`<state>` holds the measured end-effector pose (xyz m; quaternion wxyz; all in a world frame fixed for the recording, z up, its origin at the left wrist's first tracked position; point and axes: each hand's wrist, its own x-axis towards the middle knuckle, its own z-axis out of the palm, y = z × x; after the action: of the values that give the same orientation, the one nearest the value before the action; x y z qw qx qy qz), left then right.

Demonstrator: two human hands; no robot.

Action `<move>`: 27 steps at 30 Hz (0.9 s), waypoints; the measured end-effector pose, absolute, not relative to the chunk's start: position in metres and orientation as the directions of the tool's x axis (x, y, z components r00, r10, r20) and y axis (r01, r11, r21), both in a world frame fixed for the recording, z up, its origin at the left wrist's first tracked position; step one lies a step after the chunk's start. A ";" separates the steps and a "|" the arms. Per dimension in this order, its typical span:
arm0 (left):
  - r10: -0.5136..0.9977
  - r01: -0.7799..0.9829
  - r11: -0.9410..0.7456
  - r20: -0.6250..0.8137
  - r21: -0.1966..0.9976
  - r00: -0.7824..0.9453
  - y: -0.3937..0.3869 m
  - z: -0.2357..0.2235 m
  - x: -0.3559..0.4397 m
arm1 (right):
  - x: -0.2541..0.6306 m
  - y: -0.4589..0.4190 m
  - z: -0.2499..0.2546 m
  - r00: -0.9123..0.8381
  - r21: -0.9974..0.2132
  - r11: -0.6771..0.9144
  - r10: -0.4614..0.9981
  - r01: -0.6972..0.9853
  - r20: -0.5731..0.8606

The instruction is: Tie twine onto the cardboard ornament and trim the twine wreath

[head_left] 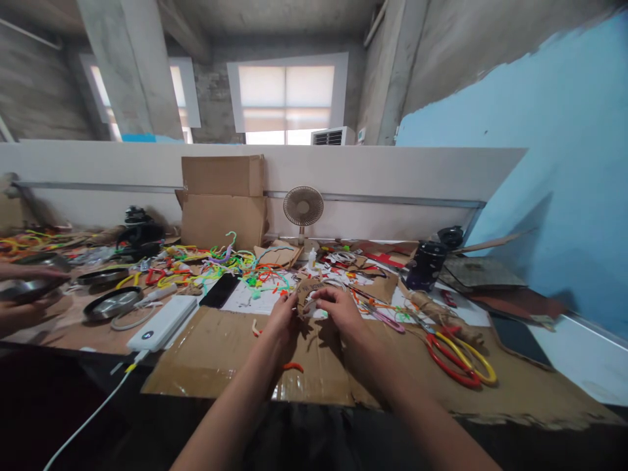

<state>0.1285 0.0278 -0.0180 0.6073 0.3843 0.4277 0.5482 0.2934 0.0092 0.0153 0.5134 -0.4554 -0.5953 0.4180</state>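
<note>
My left hand [283, 318] and my right hand [338, 309] meet over a flat cardboard sheet [220, 353] at the table's front. Between their pinched fingers they hold a small brown cardboard cutout [308, 292] with a white pipe cleaner at it. Both hands are closed on that piece. An orange pipe cleaner bit [293, 367] lies on the cardboard below my left wrist. A heap of coloured pipe cleaners [230, 261] spreads just behind the hands.
Red and yellow scissors [458, 356] lie to the right. A white power bank [161, 322] with cable and a black phone [219, 290] lie to the left. Metal bowls [110, 303], a small fan [303, 208], a cardboard box [223, 199] and a dark bottle [426, 265] stand behind. Another person's hands [22, 294] are at far left.
</note>
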 end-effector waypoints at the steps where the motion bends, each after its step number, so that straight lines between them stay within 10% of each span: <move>1: 0.993 -0.346 0.114 -0.107 0.931 0.039 0.026 -0.017 0.128 | 0.294 0.009 0.016 -0.053 -0.966 0.233 0.972 0.113 0.229; 27: 0.929 -0.119 -0.359 0.366 0.926 0.050 -0.028 0.007 0.127 | 0.309 -0.007 0.023 -0.123 -0.930 0.026 0.989 -0.368 0.076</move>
<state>0.1275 -0.0278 0.0074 0.4426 0.5736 0.3532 0.5919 0.3088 -0.0066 0.0232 0.5622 -0.3501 -0.4439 0.6036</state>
